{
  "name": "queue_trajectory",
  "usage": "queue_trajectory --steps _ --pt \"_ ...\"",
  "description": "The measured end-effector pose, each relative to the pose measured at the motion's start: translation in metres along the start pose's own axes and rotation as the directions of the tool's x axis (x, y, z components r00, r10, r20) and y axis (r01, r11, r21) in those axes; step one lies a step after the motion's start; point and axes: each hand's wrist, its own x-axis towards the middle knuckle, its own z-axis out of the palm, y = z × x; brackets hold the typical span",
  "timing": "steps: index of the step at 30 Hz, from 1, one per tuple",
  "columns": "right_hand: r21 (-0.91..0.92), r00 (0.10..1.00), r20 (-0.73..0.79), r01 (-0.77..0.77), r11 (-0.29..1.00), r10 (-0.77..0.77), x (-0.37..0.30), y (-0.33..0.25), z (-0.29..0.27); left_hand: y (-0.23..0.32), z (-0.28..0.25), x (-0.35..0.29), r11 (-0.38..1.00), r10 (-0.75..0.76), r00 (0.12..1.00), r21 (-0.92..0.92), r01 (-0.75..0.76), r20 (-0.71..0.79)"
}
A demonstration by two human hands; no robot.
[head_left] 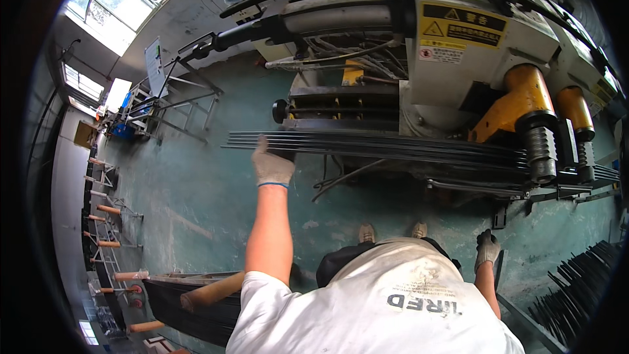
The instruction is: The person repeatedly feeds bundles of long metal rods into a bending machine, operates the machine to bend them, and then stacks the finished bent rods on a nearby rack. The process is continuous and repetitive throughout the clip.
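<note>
Floor (196, 196) scuffed green; window (114, 19) bright; left hand (271, 165) clamped on rods (367, 145), right hand (487, 250) lowered, grip unclear.

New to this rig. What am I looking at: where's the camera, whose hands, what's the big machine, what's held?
There is no robot here. It's one wide fisheye view, looking down from the wearer's head, so straight edges bend near the rim. The white shirt and both gloved hands are the wearer's own.

The left hand holds a bundle of long, thin dark rods near its left end. The bundle runs along the front of a large grey machine with orange cylinders; I can't tell its exact function.

The right hand is low at the side; whether it grips anything isn't clear. More dark strips lie in a pile at lower right.
</note>
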Motion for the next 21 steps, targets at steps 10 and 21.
queue_trajectory --steps 10,21 --pt "-0.118 0.997 0.073 0.007 0.993 0.002 -0.090 0.041 0.057 0.180 -0.106 0.109 0.981 0.151 0.983 0.138 -0.135 -0.106" --pt "-0.247 0.997 0.059 0.057 0.967 -0.044 -0.110 0.009 0.060 0.182 -0.099 0.095 0.840 -0.248 0.963 0.519 0.162 0.101"
